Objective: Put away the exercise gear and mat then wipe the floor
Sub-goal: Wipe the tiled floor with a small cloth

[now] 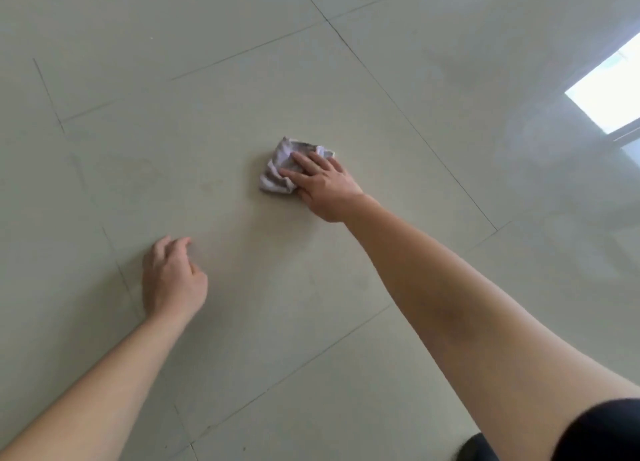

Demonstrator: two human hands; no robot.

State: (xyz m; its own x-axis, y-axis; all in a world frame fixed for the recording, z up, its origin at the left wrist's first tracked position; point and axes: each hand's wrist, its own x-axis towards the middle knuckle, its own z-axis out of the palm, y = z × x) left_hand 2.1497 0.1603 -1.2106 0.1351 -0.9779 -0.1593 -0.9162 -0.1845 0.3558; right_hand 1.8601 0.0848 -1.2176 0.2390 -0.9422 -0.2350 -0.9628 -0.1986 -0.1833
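A crumpled pale lilac cloth (pixel 278 169) lies on the glossy beige tiled floor (pixel 207 131) near the middle of the view. My right hand (pixel 322 186) presses down on the cloth's right side with straight, spread fingers, the arm stretched out from the lower right. My left hand (pixel 171 275) hovers low at the left with loosely curled fingers and holds nothing. No exercise gear or mat is in view.
Dark grout lines cross the floor between large tiles. A bright window reflection (pixel 609 86) shines on the floor at the right edge. A dark sleeve (pixel 602 433) shows at the bottom right corner.
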